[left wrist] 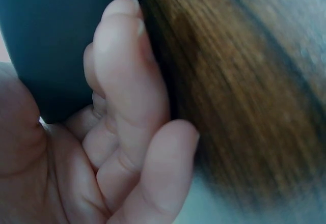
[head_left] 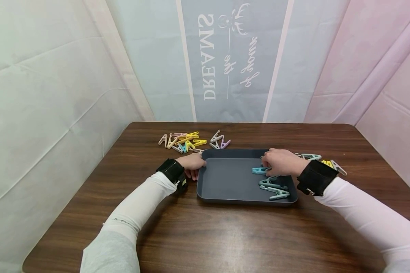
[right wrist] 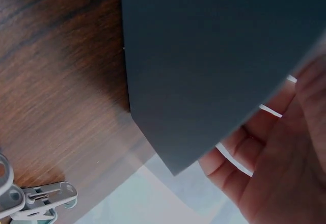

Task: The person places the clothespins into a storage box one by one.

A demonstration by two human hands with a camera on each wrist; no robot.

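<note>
Right hand: my right hand (head_left: 283, 163) is over the tray's right part, fingers bent down at the blue clip (head_left: 258, 170); I cannot tell whether they pinch it, as my own hand covers the tips.
Left hand: my left hand (head_left: 191, 162) grips the tray's left edge, thumb over the rim.
Left wrist view: it shows my bent fingers against the dark side, which the head view mostly hides.
Right wrist view: the tray's wall cuts off my fingertips and everything inside; grey clips (right wrist: 51, 196) show at lower left, cut by the frame.
Tray: the grey tray (head_left: 225, 178), right of the frame's centre, holds the blue clip, with a dark green clip (head_left: 268, 182) and a pale green clip (head_left: 279, 195) at its lower right.
Right pile: yellow clip (head_left: 327, 163) and others, partly behind my wrist.
Left pile: mixed clips (head_left: 199, 142) above the tray's upper left, overlapping, hard to count.
Under all: brown table (head_left: 225, 231).
</note>
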